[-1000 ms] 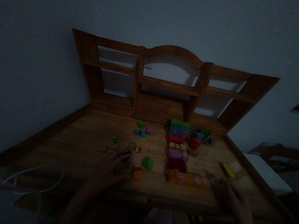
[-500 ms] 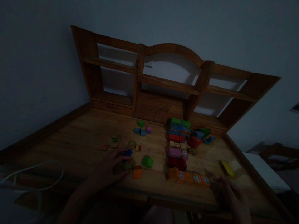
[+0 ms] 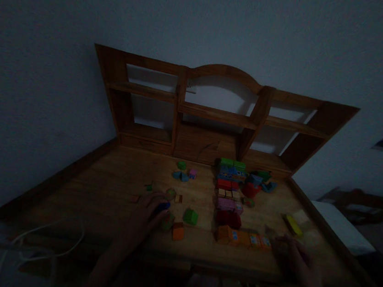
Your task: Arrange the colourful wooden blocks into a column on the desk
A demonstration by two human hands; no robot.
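The picture is very dark. My left hand (image 3: 143, 218) is over the left-centre of the table, its fingers closed round a small blue block (image 3: 163, 206). Close beside those fingers lie a dull greenish round piece (image 3: 168, 222) and an orange block (image 3: 178, 231). A green block (image 3: 190, 216) sits a little further right. My right hand (image 3: 298, 257) rests near the front right edge, fingers loosely stretched leftward, with nothing visible in them. To its left runs a row of orange blocks (image 3: 243, 238); a yellow piece (image 3: 293, 224) lies beyond it.
Rows of dark red (image 3: 228, 219), pink (image 3: 229, 205), red, blue and green blocks stand right of centre. Blue wedges (image 3: 181, 176) and a pink block (image 3: 192, 174) lie further back. A wooden shelf unit (image 3: 215, 114) borders the rear. A white cable (image 3: 50, 254) loops at the left.
My left hand has closed its fingers round the blue block and shifted it slightly. My right hand stays at about the same place. The view has tipped up a little.
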